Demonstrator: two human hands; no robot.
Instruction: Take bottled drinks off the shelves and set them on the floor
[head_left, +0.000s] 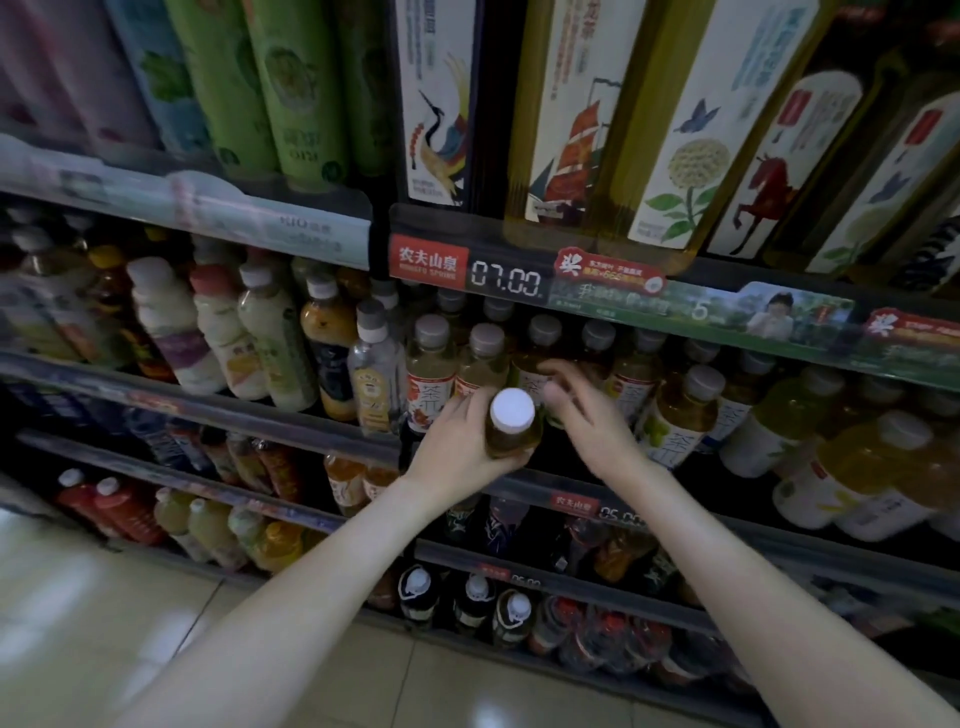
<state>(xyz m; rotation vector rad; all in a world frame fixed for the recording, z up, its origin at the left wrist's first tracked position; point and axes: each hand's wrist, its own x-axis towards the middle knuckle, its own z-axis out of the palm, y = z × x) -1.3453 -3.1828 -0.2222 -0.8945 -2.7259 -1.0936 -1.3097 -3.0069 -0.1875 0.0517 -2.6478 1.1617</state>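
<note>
Head view of a dim shop aisle, with the price strip (506, 281) reading 07.00 as landmark. Directly below the strip, the left hand (457, 441) grips a white-capped bottle (511, 428) of amber drink, held in front of the row of grey-capped tea bottles (431, 358). Below the strip and slightly right, the right hand (584, 421) reaches toward that row, fingers parted and loosely bent, holding nothing. Above the strip stand tall illustrated bottles (685, 156). Far below the strip, to the left, lies a glossy beige tiled floor (104, 623).
</note>
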